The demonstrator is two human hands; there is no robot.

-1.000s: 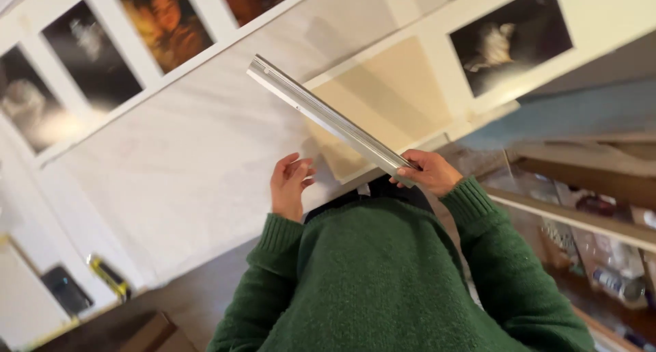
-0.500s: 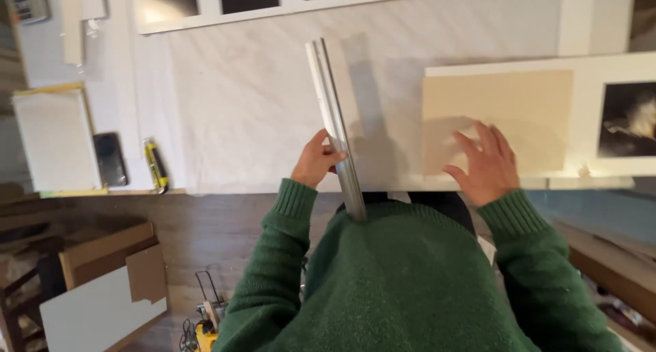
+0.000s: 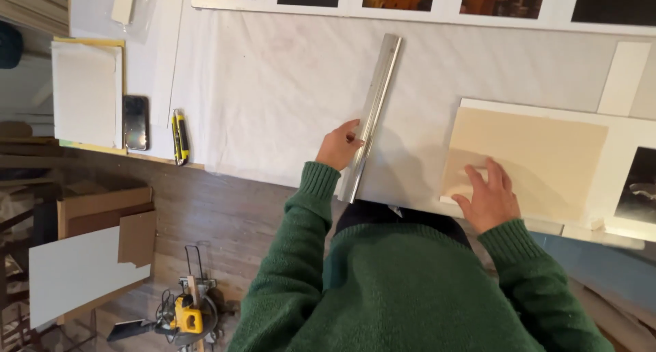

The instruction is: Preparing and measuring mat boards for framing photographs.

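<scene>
Ruler (image 3: 372, 113) lower now, left fingers (image 3: 350, 130) alongside.

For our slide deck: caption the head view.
Left hand steadies a metal straightedge; right hand rests on a cream board.

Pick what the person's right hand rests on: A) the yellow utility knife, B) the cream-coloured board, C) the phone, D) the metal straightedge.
B: the right hand lies flat on the cream-coloured board, while the left hand holds the metal straightedge.

white worktable (image 3: 273, 85) over a wooden plank floor (image 3: 219, 215), evenly lit.
</scene>
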